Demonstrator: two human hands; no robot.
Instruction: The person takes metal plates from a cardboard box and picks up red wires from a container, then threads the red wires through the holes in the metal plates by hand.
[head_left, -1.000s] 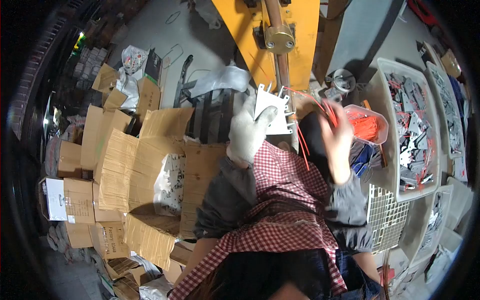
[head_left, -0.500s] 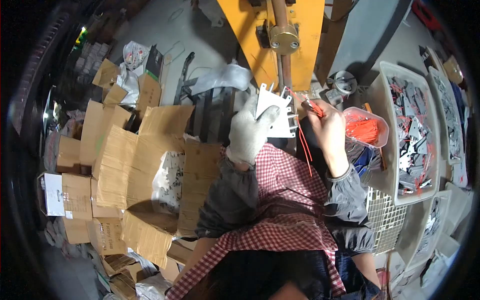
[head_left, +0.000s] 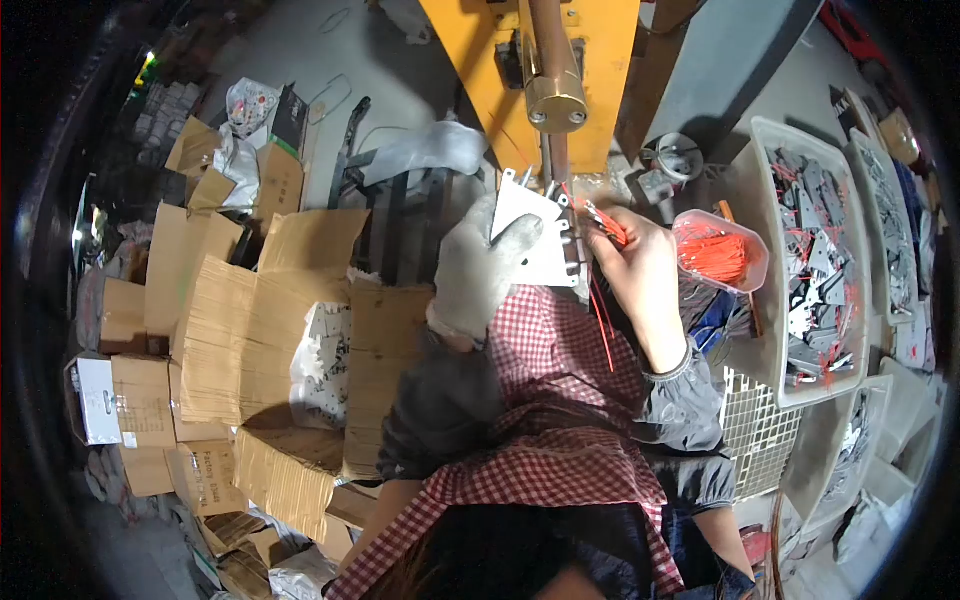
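Note:
My left hand [head_left: 478, 265], in a pale work glove, is closed on a white metal plate [head_left: 532, 240] with small tabs and pins along its edge. The thumb lies across the plate's face. My right hand [head_left: 640, 265] is bare and pinches several red wires [head_left: 607, 226] beside the plate's right edge. Loose red ends hang below the fingers. A clear tub of red wires [head_left: 712, 250] stands just right of that hand. Above the plate is the brass-coloured end of a rod [head_left: 556, 103] on a yellow machine [head_left: 470, 55].
An open cardboard box [head_left: 385, 325] with white and grey parts is at the left, among other cartons [head_left: 145, 400]. Long plastic bins [head_left: 763, 190] of grey plates and red wires line the right side. A white grid basket [head_left: 760, 425] lies below them.
The right hand has come from beside the tub to the plate's right edge with the red wires. The left hand still holds the plate. The whole view has shifted slightly.

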